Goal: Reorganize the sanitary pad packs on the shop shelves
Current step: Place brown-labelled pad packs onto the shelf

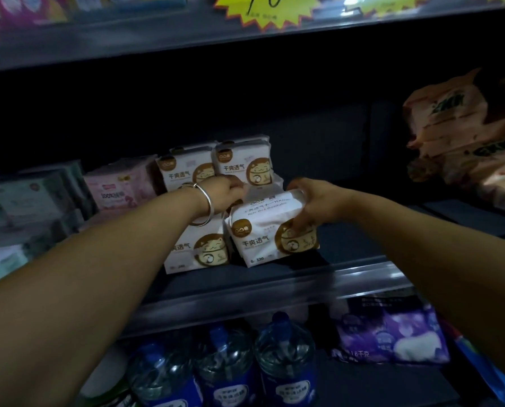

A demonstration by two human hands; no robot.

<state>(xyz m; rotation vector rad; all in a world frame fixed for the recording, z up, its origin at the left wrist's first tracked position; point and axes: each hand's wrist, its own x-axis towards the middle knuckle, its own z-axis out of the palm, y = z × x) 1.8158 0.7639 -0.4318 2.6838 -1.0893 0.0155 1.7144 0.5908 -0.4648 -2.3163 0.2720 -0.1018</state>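
Note:
Several white pad packs with a brown cat emblem stand on the middle shelf (274, 277). My right hand (313, 205) grips the front right pack (263, 230) at its right side, and the pack tilts forward. My left hand (225, 192), a silver bangle on its wrist, is closed on the top left corner of that same pack. To its left stands another front pack (198, 251), partly behind my left wrist. Two more packs stand side by side behind them, a left one (186, 168) and a right one (242, 163).
Pink packs (119, 186) and pale green packs (31, 198) fill the shelf's left side. Orange bags (462, 133) are piled at the right. The lower shelf holds large water bottles (283, 359) and a purple pack (392, 333). A yellow starburst price tag (263, 10) hangs above.

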